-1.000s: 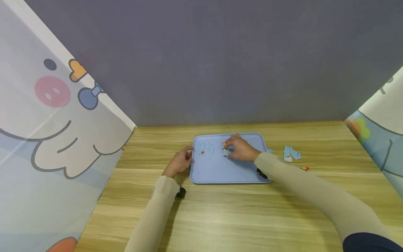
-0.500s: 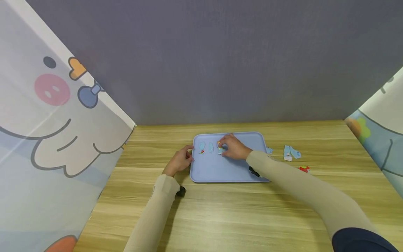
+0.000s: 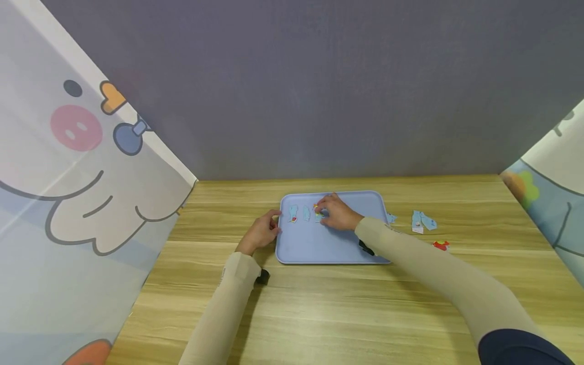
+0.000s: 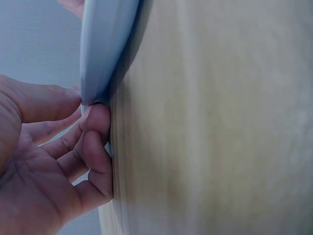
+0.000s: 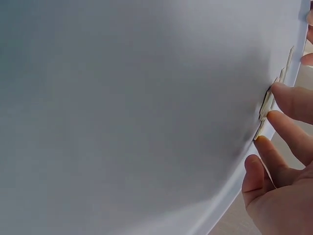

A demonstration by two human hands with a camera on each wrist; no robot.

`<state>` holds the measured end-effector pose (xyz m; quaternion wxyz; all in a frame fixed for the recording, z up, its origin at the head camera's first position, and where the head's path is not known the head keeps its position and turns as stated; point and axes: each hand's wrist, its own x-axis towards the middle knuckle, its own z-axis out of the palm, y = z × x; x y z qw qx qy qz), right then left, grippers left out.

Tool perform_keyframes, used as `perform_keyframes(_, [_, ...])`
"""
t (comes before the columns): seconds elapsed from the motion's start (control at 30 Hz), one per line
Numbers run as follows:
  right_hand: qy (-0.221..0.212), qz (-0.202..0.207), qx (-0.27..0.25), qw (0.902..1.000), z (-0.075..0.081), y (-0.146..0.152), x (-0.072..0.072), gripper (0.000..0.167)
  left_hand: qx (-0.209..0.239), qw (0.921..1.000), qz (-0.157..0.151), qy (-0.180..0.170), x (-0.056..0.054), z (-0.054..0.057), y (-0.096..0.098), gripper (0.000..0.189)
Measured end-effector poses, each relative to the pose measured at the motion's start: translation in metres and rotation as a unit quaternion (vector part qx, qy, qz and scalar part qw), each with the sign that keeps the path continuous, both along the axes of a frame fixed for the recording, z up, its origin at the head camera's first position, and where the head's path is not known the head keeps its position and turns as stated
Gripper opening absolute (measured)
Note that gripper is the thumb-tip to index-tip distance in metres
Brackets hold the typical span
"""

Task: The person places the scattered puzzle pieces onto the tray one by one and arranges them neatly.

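Note:
A light blue tray (image 3: 333,251) lies on the wooden table. At its left rim my left hand (image 3: 261,233) pinches the edge, thumb on top and curled fingers against the outside in the left wrist view. Over the tray's upper middle, my right hand (image 3: 339,213) holds a flat puzzle piece (image 3: 319,219) by its edges with thumb and fingertips; the hand hides part of it. Left of it lie two more pieces in a row, a pale blue puzzle piece (image 3: 306,213) and a blue one with a red detail (image 3: 293,213).
Right of the tray, two light blue pieces (image 3: 417,222) lie together on the table (image 3: 319,309). A red piece (image 3: 441,246) is nearer the right sleeve, and another blue piece (image 3: 391,218) sits beside the tray's right rim. A grey wall (image 3: 319,101) stands behind.
My right hand has slid the puzzle piece left across the tray, closer to the two others, and has stayed nearly still in the last half second. The left hand stays at the rim.

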<state>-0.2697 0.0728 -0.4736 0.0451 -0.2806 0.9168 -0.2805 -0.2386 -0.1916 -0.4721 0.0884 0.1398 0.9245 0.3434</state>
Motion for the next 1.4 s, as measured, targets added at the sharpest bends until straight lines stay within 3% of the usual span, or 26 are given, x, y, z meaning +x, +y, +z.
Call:
perform_keyframes(0.33, [0.014, 0.009, -0.002, 0.9999, 0.005, 0.008, 0.003, 0.032, -0.005, 1.0, 0.006, -0.004, 0.001, 0.001, 0.001, 0.048])
perform_keyframes(0.67, [0.017, 0.002, -0.009, 0.9998, 0.026, 0.032, 0.014, 0.033, -0.002, 1.0, 0.008, -0.003, 0.003, 0.002, 0.001, 0.049])
perform_keyframes(1.0, [0.064, -0.005, -0.025, 0.9976, 0.035, 0.073, 0.024, 0.031, 0.0, 0.9999, 0.013, -0.005, 0.003, 0.0, -0.002, 0.049])
perform_keyframes(1.23, [0.053, -0.03, -0.024, 0.9978, 0.039, 0.104, 0.03, 0.032, -0.004, 0.9999, 0.015, -0.002, 0.002, 0.0, -0.003, 0.047])
perform_keyframes(1.4, [0.071, -0.053, -0.032, 0.9955, 0.041, 0.13, 0.032, 0.031, -0.006, 0.9999, 0.01, 0.001, 0.001, -0.001, -0.001, 0.047])
